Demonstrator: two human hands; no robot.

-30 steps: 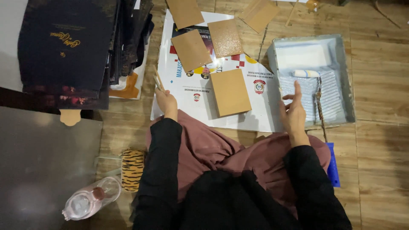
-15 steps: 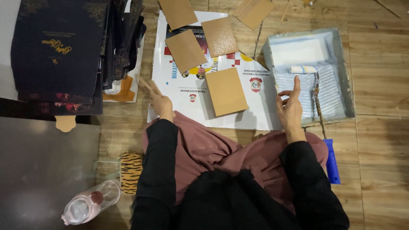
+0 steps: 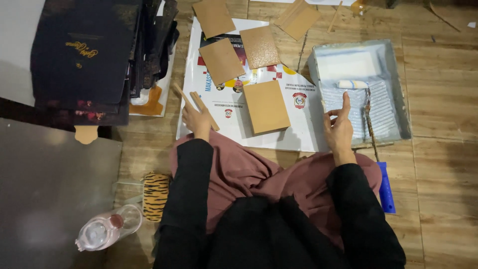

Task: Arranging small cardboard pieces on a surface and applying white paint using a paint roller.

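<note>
The person sits on the wooden floor (image 3: pixel 438 149) with a printed white sheet (image 3: pixel 298 124) spread before the knees. The left hand (image 3: pixel 196 119), at about ten o'clock from the lap, is closed around two thin wooden sticks (image 3: pixel 194 103) that slant up toward eleven o'clock. The right hand (image 3: pixel 339 127), at two o'clock, is empty, its fingers loosely apart and the forefinger raised, at the near edge of a grey paint tray (image 3: pixel 398 84) where a small roller (image 3: pixel 352 84) lies on the ribbed slope. Between the hands, at twelve o'clock, a tan board (image 3: pixel 266 106) lies flat on the sheet; further boards (image 3: pixel 221 61) lie beyond it at eleven and twelve. The risks look plain enough: the right wrist hangs over the tray's rim, so a careless sweep could probably tip it or drag the sleeve through whatever wet coating it holds. The sticks, gripped at one end only, could swing wide and knock the tan board askew. The clear bottle (image 3: pixel 102 230) lying at seven o'clock might roll if the knee shifts.
</note>
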